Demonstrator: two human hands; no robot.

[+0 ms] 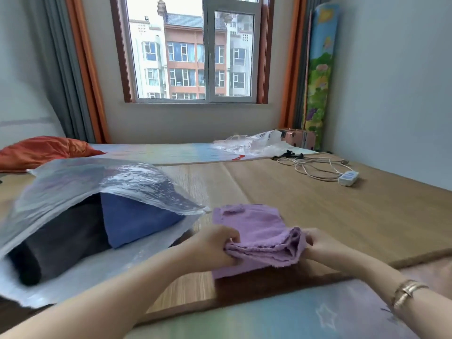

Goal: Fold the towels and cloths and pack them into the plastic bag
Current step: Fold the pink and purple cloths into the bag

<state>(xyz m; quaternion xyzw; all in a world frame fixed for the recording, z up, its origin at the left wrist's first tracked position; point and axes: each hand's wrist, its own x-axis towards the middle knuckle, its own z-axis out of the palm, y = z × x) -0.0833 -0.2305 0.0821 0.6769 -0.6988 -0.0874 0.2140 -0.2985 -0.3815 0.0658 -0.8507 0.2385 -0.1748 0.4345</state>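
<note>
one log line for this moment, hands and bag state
left hand: grips purple cloth | right hand: grips same cloth, mid-fold | plastic bag: open, blue towel and dark towel inside

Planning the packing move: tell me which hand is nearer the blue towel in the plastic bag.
Left. The left hand grips the purple cloth just right of the blue towel at the plastic bag mouth; the right hand grips the cloth's far side, farther away.
</note>
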